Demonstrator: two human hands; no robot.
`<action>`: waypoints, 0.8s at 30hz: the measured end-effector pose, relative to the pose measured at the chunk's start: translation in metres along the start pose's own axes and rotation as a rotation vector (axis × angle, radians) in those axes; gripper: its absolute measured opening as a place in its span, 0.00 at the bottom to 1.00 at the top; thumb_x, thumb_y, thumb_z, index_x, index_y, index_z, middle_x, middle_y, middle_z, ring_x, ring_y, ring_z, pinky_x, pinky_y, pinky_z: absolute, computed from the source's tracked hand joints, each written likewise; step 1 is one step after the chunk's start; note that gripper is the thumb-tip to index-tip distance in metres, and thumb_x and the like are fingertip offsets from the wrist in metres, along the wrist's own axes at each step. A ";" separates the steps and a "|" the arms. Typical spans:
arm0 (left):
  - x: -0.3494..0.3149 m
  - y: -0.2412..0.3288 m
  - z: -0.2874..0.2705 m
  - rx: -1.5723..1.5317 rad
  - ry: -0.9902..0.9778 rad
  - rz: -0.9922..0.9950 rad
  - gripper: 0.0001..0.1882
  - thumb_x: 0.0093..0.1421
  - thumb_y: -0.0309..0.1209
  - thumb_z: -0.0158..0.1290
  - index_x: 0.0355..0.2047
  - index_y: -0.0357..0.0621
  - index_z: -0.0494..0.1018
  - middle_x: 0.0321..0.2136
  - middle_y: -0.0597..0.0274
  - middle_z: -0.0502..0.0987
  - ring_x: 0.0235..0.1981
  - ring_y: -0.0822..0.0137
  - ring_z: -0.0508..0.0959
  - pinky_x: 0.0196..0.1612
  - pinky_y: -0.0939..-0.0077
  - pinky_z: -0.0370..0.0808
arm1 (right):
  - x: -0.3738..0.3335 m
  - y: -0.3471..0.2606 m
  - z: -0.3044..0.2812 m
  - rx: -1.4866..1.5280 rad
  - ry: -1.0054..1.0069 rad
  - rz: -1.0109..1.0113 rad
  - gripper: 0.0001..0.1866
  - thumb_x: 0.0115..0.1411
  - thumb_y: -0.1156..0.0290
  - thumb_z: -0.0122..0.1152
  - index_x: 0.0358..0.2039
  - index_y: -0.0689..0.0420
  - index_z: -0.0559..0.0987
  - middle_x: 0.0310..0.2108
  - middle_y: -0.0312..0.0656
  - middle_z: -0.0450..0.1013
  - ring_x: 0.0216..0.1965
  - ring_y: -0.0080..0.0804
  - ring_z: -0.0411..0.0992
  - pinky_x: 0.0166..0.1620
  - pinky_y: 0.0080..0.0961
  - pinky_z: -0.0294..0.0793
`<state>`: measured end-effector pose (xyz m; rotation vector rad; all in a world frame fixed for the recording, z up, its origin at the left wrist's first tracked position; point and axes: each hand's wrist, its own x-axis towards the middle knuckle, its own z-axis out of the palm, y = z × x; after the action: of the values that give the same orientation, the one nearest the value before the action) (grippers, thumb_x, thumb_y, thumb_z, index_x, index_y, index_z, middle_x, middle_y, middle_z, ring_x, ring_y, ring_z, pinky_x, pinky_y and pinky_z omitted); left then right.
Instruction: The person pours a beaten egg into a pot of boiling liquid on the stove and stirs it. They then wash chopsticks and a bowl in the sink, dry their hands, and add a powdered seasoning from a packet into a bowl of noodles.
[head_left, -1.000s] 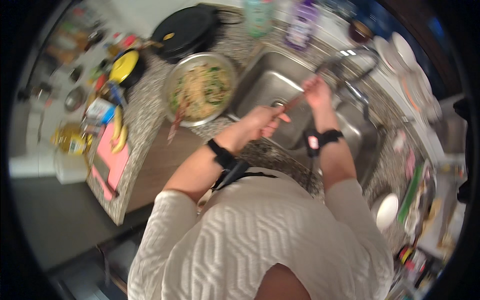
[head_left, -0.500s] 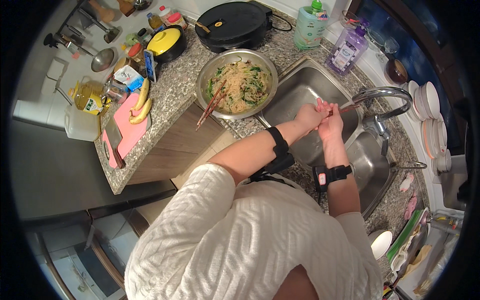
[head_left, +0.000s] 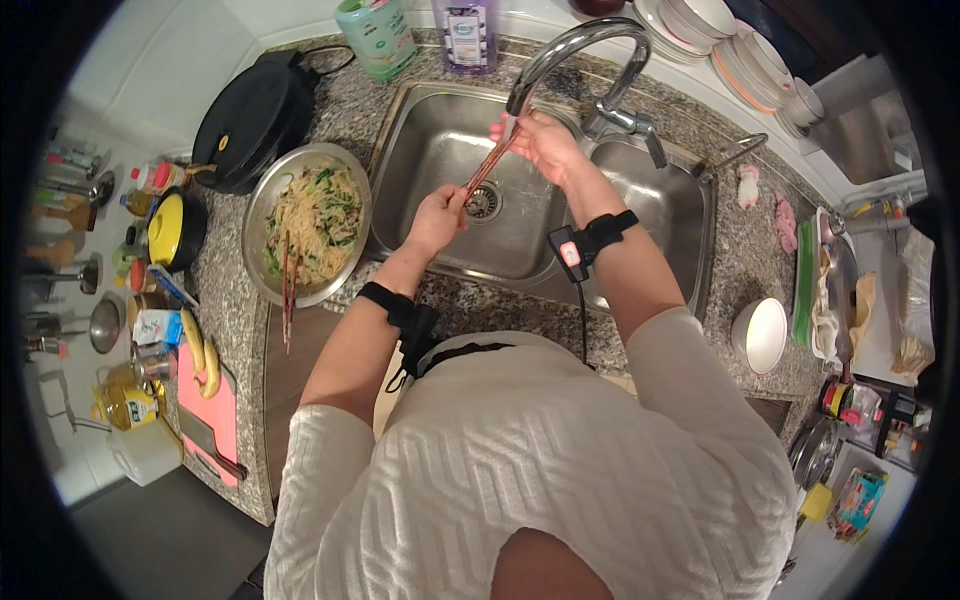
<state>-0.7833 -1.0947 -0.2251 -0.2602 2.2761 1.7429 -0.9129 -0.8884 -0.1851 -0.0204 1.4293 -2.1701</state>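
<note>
Reddish-brown slender chopsticks (head_left: 489,166) slant between two bare hands in the head view, held over the left basin of a brushed-steel double sink (head_left: 425,150). The left hand (head_left: 438,222) closes its fingers narrowly on the lower end; the right hand (head_left: 545,143) has its fingers around the upper end, though the chrome spout partly hides that hold. Half a second ago the hands were pressed together; now they are drawn apart, baring the middle of the sticks. In judgement, the wider hold gives control of both ends and leaves the shafts easy to reach along their length.

Directly above the right fingers arches a curved chrome faucet (head_left: 592,28), its mouth just beside them; a pale streak there may be water, but the frame does not settle it. A round perforated metal drain (head_left: 484,202) sits just beside the left fingertips, beneath the lower end of the chopsticks.

To the left of the left fingers, beyond the basin's edge, stands a wide round steel bowl (head_left: 250,230) of pale noodles and dark greens (head_left: 318,215). A second set of reddish-brown chopsticks (head_left: 289,290) rests across its near rim, untouched by either hand.
</note>
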 end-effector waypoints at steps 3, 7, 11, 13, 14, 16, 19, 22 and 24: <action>0.029 0.007 0.013 0.052 0.189 0.057 0.24 0.71 0.47 0.43 0.52 0.41 0.74 0.35 0.55 0.78 0.38 0.65 0.77 0.46 0.68 0.72 | -0.008 -0.003 0.018 -0.141 -0.009 -0.070 0.15 0.74 0.65 0.43 0.51 0.63 0.71 0.49 0.52 0.76 0.49 0.38 0.77 0.54 0.31 0.75; 0.070 0.063 0.028 -0.592 0.202 -0.030 0.26 0.72 0.50 0.40 0.53 0.40 0.71 0.49 0.57 0.73 0.49 0.66 0.72 0.51 0.68 0.69 | -0.029 0.015 0.056 -0.141 0.015 -0.162 0.20 0.74 0.63 0.45 0.59 0.61 0.71 0.49 0.38 0.76 0.48 0.27 0.74 0.54 0.26 0.72; 0.071 0.110 0.050 -0.613 0.225 -0.187 0.36 0.70 0.56 0.37 0.63 0.37 0.64 0.58 0.52 0.69 0.57 0.60 0.69 0.58 0.65 0.66 | -0.036 0.021 0.069 0.399 -0.014 -0.078 0.31 0.70 0.49 0.51 0.66 0.54 0.65 0.57 0.34 0.70 0.51 0.23 0.69 0.49 0.23 0.69; 0.057 0.110 0.070 -0.584 0.119 -0.241 0.43 0.69 0.63 0.32 0.67 0.37 0.58 0.63 0.47 0.65 0.62 0.58 0.66 0.63 0.63 0.61 | -0.031 0.014 0.063 0.289 0.123 -0.115 0.33 0.68 0.48 0.53 0.66 0.55 0.65 0.56 0.34 0.70 0.49 0.24 0.69 0.47 0.24 0.68; 0.051 0.105 0.078 -0.623 0.088 -0.176 0.45 0.68 0.64 0.31 0.67 0.36 0.57 0.64 0.47 0.64 0.62 0.59 0.66 0.64 0.64 0.60 | -0.028 0.011 0.059 0.248 0.120 -0.136 0.34 0.67 0.47 0.54 0.66 0.55 0.65 0.56 0.34 0.70 0.48 0.24 0.68 0.47 0.24 0.68; 0.055 0.099 0.080 -0.580 0.045 -0.188 0.45 0.68 0.64 0.31 0.67 0.35 0.58 0.64 0.48 0.63 0.63 0.59 0.65 0.65 0.65 0.59 | -0.025 0.010 0.056 0.317 0.166 -0.002 0.35 0.67 0.48 0.55 0.67 0.55 0.64 0.56 0.35 0.69 0.49 0.26 0.66 0.53 0.25 0.66; 0.078 0.095 0.067 -0.752 0.002 -0.242 0.39 0.70 0.60 0.32 0.66 0.38 0.60 0.64 0.47 0.63 0.62 0.59 0.65 0.64 0.62 0.61 | -0.024 0.016 0.058 0.321 0.168 0.015 0.32 0.69 0.51 0.51 0.67 0.56 0.63 0.58 0.36 0.68 0.54 0.30 0.66 0.59 0.27 0.63; 0.092 0.100 0.064 -0.839 0.159 -0.141 0.36 0.70 0.55 0.38 0.68 0.42 0.56 0.63 0.46 0.63 0.61 0.58 0.66 0.64 0.61 0.61 | -0.017 0.015 0.061 0.273 0.201 -0.014 0.30 0.70 0.50 0.47 0.62 0.61 0.67 0.57 0.43 0.69 0.58 0.33 0.65 0.61 0.32 0.63; 0.089 0.103 0.074 -0.720 0.059 -0.173 0.36 0.70 0.54 0.38 0.68 0.41 0.56 0.62 0.46 0.64 0.61 0.58 0.66 0.64 0.61 0.61 | -0.007 0.007 0.057 0.229 0.272 -0.027 0.29 0.69 0.49 0.48 0.56 0.63 0.72 0.52 0.45 0.72 0.52 0.33 0.67 0.56 0.33 0.67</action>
<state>-0.8914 -0.9944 -0.1764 -0.6240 1.5069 2.4021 -0.8874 -0.9358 -0.1639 0.3524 1.3147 -2.4179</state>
